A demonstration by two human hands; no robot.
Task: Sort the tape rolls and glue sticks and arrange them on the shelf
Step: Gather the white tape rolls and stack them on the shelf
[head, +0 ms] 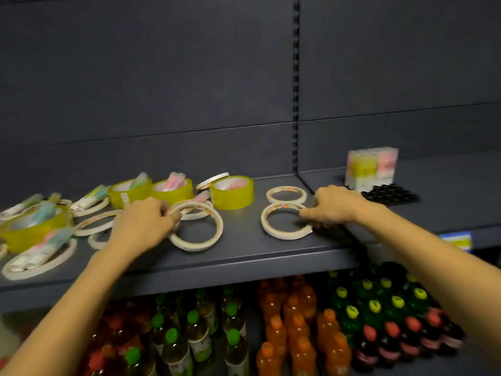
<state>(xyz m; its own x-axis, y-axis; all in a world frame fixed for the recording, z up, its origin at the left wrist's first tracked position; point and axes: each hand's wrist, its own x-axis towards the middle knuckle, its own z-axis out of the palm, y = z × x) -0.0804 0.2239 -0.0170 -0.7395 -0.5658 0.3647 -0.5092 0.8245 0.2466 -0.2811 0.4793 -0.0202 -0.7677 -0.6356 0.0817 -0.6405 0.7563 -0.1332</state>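
On the dark grey shelf (244, 248) lie thin cream tape rolls, thick yellow tape rolls and pastel glue sticks. My left hand (143, 223) pinches the rim of a cream roll (198, 232) that partly overlaps another cream roll (195, 210). My right hand (334, 206) pinches the right edge of a cream roll (284, 223) lying flat; a second cream roll (286, 194) lies just behind it. Three yellow rolls (233, 192) stand behind my left hand with glue sticks (176, 180) poking out of them. More rolls and glue sticks (38, 256) are jumbled at the left.
A wrapped pack of pastel glue sticks (371, 165) stands at the back right, beside a black studded tray (390, 195). A slotted upright (296, 85) divides the back panel. Below the shelf stand rows of bottled drinks (298, 327). A coloured price label (458, 240) sits on the right shelf edge.
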